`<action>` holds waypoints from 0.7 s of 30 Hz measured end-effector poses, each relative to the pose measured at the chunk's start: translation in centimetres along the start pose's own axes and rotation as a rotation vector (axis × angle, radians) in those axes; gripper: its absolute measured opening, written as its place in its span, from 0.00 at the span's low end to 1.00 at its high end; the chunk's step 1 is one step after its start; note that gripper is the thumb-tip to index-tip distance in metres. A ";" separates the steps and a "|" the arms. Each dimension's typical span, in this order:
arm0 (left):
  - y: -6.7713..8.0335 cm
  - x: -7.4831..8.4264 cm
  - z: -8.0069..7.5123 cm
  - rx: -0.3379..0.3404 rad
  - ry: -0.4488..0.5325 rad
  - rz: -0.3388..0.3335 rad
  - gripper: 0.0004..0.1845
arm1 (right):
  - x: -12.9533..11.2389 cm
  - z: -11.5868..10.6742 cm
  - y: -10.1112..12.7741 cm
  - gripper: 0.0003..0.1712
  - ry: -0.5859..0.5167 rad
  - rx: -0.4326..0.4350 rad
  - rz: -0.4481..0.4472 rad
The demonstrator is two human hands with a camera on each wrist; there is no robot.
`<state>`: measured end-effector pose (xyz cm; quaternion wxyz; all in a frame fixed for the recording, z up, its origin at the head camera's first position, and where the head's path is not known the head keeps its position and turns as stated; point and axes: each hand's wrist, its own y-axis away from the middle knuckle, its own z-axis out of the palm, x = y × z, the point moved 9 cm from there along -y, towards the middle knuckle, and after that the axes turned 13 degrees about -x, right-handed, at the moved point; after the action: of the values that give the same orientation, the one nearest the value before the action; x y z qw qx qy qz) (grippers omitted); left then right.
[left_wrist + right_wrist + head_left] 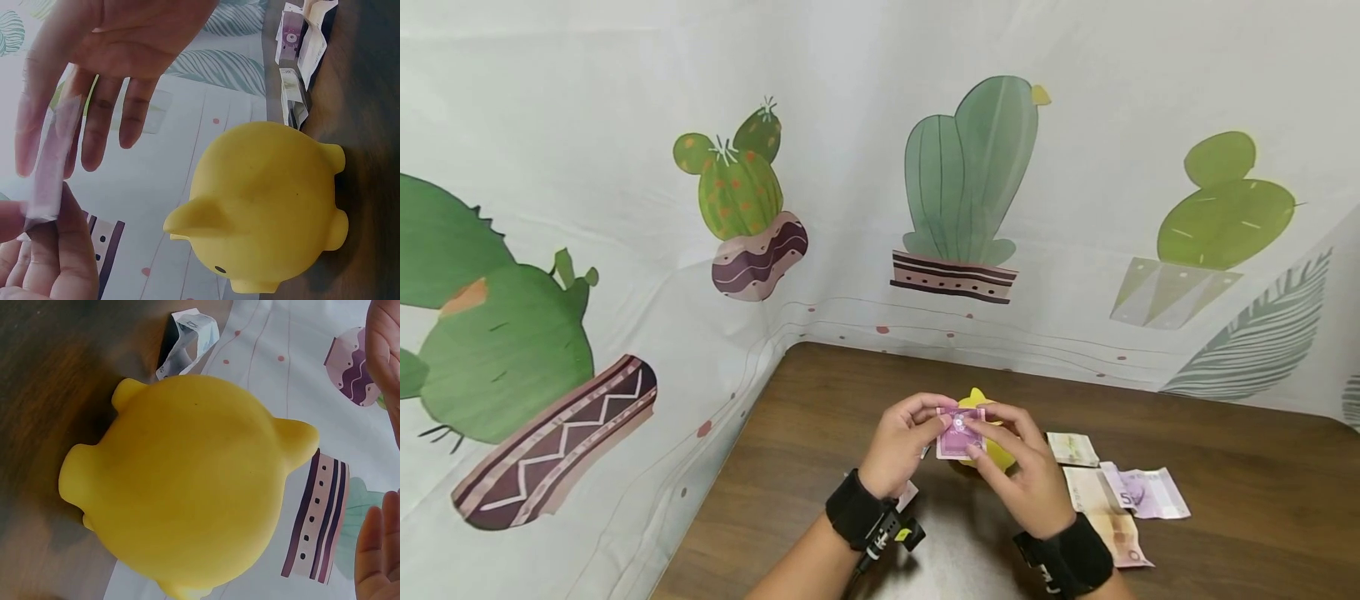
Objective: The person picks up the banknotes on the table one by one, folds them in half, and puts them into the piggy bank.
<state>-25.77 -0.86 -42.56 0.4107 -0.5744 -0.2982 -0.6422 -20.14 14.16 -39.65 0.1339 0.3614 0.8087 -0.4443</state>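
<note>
Between both hands, a folded purple banknote (961, 435) is held up in front of a yellow piggy bank (1000, 454). The left hand (895, 442) pinches its left side between thumb and fingers. From the right, the right hand (1026, 475) grips the other side, its thumb near the lower corner. In the left wrist view the banknote (53, 162) shows nearly edge-on, and the piggy bank (265, 200) stands on its feet on the table. The right wrist view has the piggy bank (194, 475) large, with only parts of both hands at the edge.
Right of the hands lie a greenish note (1072, 449), a brownish note (1101, 508) and a creased purple note (1157, 493) on the brown wooden table (1247, 517). A bent paper note (194, 340) stands left of the piggy bank. A cactus-print cloth (850, 167) hangs behind.
</note>
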 end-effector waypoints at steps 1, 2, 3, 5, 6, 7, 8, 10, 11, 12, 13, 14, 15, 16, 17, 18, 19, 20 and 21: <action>0.0 0.0 0.0 -0.004 0.005 0.003 0.14 | 0.0 0.1 0.0 0.28 0.007 -0.003 0.001; 0.0 0.0 0.0 -0.008 0.011 0.006 0.14 | 0.0 0.1 0.0 0.27 0.011 -0.003 0.001; 0.0 -0.1 0.0 -0.011 0.016 0.006 0.14 | 0.1 0.1 0.0 0.27 0.013 -0.003 0.001; 0.0 -0.2 0.1 -0.017 0.024 0.006 0.14 | 0.1 0.2 0.1 0.28 0.013 -0.006 0.005; 0.0 -0.2 0.1 -0.020 0.030 0.004 0.15 | 0.2 0.3 0.1 0.28 0.014 -0.008 0.008; 0.0 -0.3 0.1 -0.020 0.035 0.001 0.15 | 0.3 0.3 0.1 0.28 0.014 -0.010 0.013; -0.1 -0.4 0.1 -0.020 0.040 -0.004 0.15 | 0.3 0.3 0.1 0.28 0.013 -0.013 0.018; 0.0 -0.6 0.1 -0.020 0.049 -0.016 0.15 | 0.4 0.3 0.2 0.28 0.016 -0.018 0.026; 0.0 -0.6 0.2 -0.022 0.059 -0.022 0.15 | 0.4 0.4 0.2 0.28 0.018 -0.023 0.032; -0.1 -0.7 0.2 -0.023 0.065 -0.028 0.15 | 0.5 0.4 0.1 0.28 0.021 -0.027 0.036; -0.1 -0.8 0.3 -0.024 0.068 -0.033 0.15 | 0.5 0.4 0.1 0.28 0.023 -0.028 0.037; -0.1 -0.8 0.3 -0.028 0.076 -0.036 0.15 | 0.4 0.4 0.1 0.27 0.026 -0.031 0.036; -0.1 -0.9 0.4 -0.031 0.084 -0.040 0.15 | 0.4 0.4 0.1 0.27 0.028 -0.033 0.037; -0.1 -1.0 0.4 -0.034 0.092 -0.040 0.15 | 0.4 0.5 0.1 0.27 0.030 -0.035 0.036; -0.1 -1.0 0.5 -0.038 0.102 -0.040 0.15 | 0.3 0.5 0.1 0.27 0.032 -0.037 0.034; -0.1 -1.1 0.5 -0.040 0.106 -0.040 0.14 | 0.2 0.5 0.1 0.27 0.034 -0.037 0.030; -0.1 -1.2 0.5 -0.042 0.110 -0.040 0.14 | 0.2 0.5 0.0 0.27 0.036 -0.038 0.027; -0.1 -1.3 0.5 -0.044 0.114 -0.040 0.13 | 0.2 0.5 0.0 0.28 0.037 -0.038 0.027; -0.1 -1.4 0.6 -0.045 0.112 -0.041 0.12 | 0.1 0.5 0.1 0.28 0.038 -0.038 0.025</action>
<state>-25.55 -0.07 -43.79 0.4006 -0.5405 -0.2719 -0.6881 -20.25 13.80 -40.07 0.1309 0.3770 0.8148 -0.4205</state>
